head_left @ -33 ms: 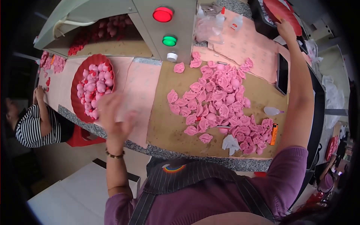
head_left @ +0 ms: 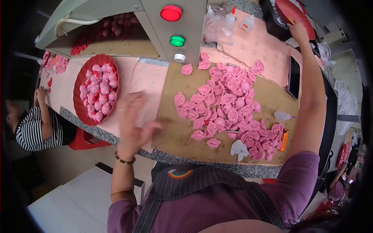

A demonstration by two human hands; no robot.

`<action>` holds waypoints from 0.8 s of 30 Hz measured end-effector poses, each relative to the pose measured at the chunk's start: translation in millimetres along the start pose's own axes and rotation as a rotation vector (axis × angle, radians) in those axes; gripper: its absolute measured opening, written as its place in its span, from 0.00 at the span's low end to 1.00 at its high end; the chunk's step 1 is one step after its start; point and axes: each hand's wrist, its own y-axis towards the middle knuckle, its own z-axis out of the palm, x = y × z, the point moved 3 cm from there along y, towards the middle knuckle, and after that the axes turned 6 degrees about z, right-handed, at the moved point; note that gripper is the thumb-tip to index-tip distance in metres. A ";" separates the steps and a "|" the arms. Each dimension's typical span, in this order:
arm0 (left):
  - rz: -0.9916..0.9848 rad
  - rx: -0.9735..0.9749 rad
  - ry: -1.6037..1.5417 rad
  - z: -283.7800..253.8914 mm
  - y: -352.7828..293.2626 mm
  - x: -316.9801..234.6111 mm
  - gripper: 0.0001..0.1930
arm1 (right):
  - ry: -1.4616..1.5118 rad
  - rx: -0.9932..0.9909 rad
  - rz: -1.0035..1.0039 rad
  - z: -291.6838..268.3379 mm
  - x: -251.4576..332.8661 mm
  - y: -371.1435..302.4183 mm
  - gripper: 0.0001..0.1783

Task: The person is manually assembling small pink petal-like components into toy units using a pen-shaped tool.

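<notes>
My left hand (head_left: 135,122) is over the pink sheet, fingers spread and slightly blurred, holding nothing. Left of it stands a red scalloped tray (head_left: 77,97) with many round pink pieces (head_left: 104,88) that have small red parts. At the far right, my right arm is stretched out and my right hand (head_left: 298,33) grips the edge of a red tray (head_left: 299,15), cut off by the picture's rim. Between my arms, a heap of pink moulded pieces (head_left: 227,103), some leaf-shaped and some rounded, is spread on the brown board (head_left: 169,128).
A grey machine (head_left: 151,23) with red and green buttons stands behind. A phone (head_left: 293,77), squeeze bottle (head_left: 283,115), orange cutter-like tool (head_left: 284,139) and crumpled tissue (head_left: 239,150) surround the heap. Glue bottles (head_left: 230,17) stand farther back. A person in stripes (head_left: 37,130) sits left.
My left hand has moved to the right, away from the tray of round pieces. My right hand stays at the far red tray.
</notes>
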 end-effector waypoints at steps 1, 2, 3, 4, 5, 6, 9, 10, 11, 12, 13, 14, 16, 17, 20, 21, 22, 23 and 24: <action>-0.033 0.106 -0.072 21.2 6.6 -13.9 0.43 | 0.007 0.016 -0.020 4.3 10.0 1.0 0.20; -0.058 0.209 -0.151 40.2 13.2 -23.5 0.48 | -0.031 0.074 0.076 2.6 12.2 -4.7 0.19; -0.069 0.209 -0.151 52.1 16.8 -27.5 0.48 | -0.071 0.128 0.177 -0.5 11.0 -9.4 0.18; -0.039 0.284 -0.185 66.3 18.4 -29.9 0.52 | -0.077 0.133 0.174 -3.4 6.4 -10.8 0.18; -0.010 0.359 -0.219 76.5 20.5 -31.5 0.56 | -0.132 0.025 0.077 -8.6 3.3 -11.8 0.18; -0.017 0.362 -0.227 82.2 26.5 -29.9 0.56 | -0.188 -0.082 -0.020 -14.6 0.6 -13.8 0.18; 0.053 0.447 -0.183 95.1 41.5 -28.8 0.58 | -0.192 -0.144 -0.027 -48.4 4.4 -20.0 0.17; 0.099 0.467 -0.171 97.7 48.1 -30.9 0.57 | -0.192 -0.134 -0.034 -57.9 -0.6 -14.6 0.18; 0.143 0.484 -0.157 101.0 52.2 -32.8 0.57 | -0.198 -0.125 -0.034 -71.8 1.7 -16.5 0.18; 0.141 0.489 -0.166 105.4 53.3 -33.7 0.57 | -0.174 -0.149 -0.037 -87.2 3.7 -20.7 0.20; 0.190 0.483 -0.131 109.6 54.9 -34.9 0.54 | -0.154 -0.179 -0.035 -106.2 1.9 -26.2 0.21; 0.243 0.474 -0.094 113.0 56.9 -36.5 0.51 | -0.191 -0.192 -0.010 -125.1 -6.9 -31.0 0.23; 0.278 0.480 -0.101 117.0 58.4 -38.3 0.45 | -0.327 -0.182 -0.055 -158.9 -35.5 -39.7 0.21; 0.284 0.484 -0.088 116.1 56.4 -38.6 0.40 | -0.328 -0.186 -0.050 -174.2 -33.6 -57.2 0.21; 0.240 0.412 -0.180 107.3 43.0 -36.1 0.34 | -0.207 -0.430 -0.213 -235.2 6.7 -149.7 0.17; 0.250 0.407 -0.179 103.3 40.1 -38.5 0.34 | -0.125 -0.497 -0.167 -250.5 17.3 -182.1 0.16; 0.235 0.369 -0.130 97.0 35.1 -40.2 0.30 | -0.057 -0.465 -0.092 -262.5 34.9 -213.7 0.14; 0.225 0.335 -0.090 94.6 31.3 -40.2 0.25 | 0.003 -0.429 -0.011 -272.0 47.4 -243.9 0.12; 0.237 0.329 -0.094 92.4 27.8 -40.4 0.25 | -0.004 -0.439 -0.006 -286.0 54.4 -270.8 0.12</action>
